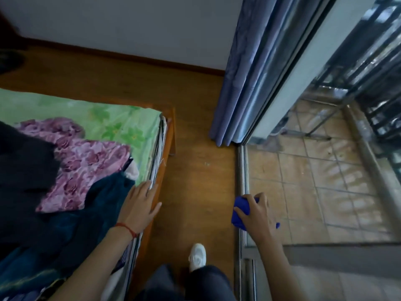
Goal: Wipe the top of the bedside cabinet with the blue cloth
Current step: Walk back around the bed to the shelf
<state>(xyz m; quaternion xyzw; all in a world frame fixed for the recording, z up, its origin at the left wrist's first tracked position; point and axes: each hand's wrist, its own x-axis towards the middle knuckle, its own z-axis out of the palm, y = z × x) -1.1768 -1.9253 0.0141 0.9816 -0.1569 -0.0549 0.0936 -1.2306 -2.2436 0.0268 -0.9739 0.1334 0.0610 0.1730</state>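
Blue cloth (240, 210): soft matt fabric, bunched. Floor (195, 170): brown wood-look boards, smooth, slight sheen. Bed frame (167, 146): varnished orange-brown wood. Sheet (121, 120): thin printed cotton-like cloth, matt. Curtain (238, 83): blue fabric, faint satin gloss. Balcony tiles (325, 181): beige ceramic, glossy, scuffed. Door track (243, 170): dull metal.

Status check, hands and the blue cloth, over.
Right hand gripping blue cloth, held above the floor. Left hand flat on bed edge. Bedside cabinet not in view.
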